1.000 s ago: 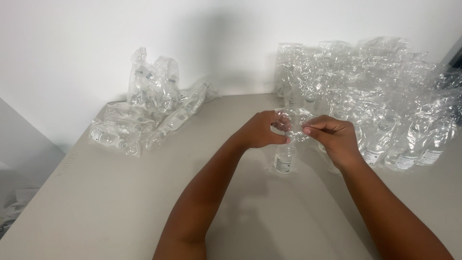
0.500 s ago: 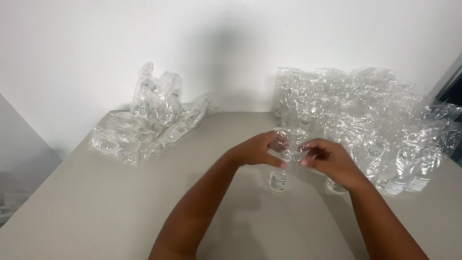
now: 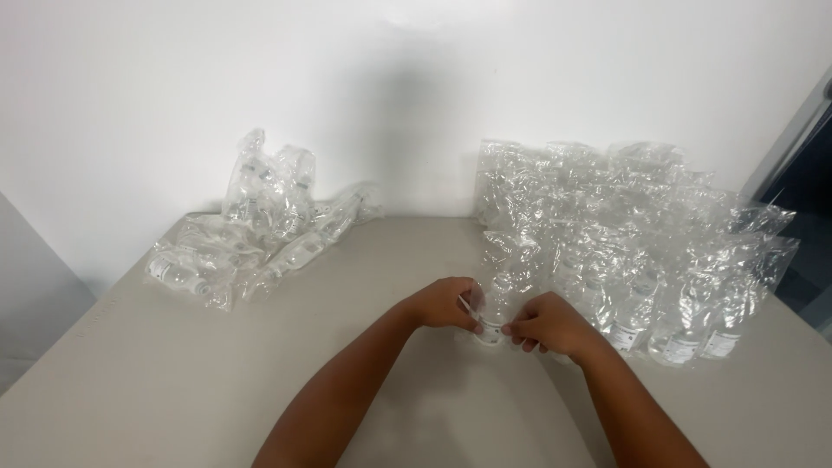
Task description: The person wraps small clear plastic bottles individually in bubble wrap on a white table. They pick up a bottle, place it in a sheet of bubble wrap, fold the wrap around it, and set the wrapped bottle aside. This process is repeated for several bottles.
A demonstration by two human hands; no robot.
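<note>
A plain white wall [image 3: 416, 95] fills the upper half of the view, without any picture or window on it. A soft grey shadow falls on the wall near its middle, above the far edge of the table. The table [image 3: 156, 381] has a smooth beige top and stands with its far edge against the wall. At the left, beside the table, there is a light grey surface [image 3: 35, 269] that goes down toward the floor. At the right edge a dark opening [image 3: 810, 208] with a pale frame is visible. The light is even and quite bright.
</note>
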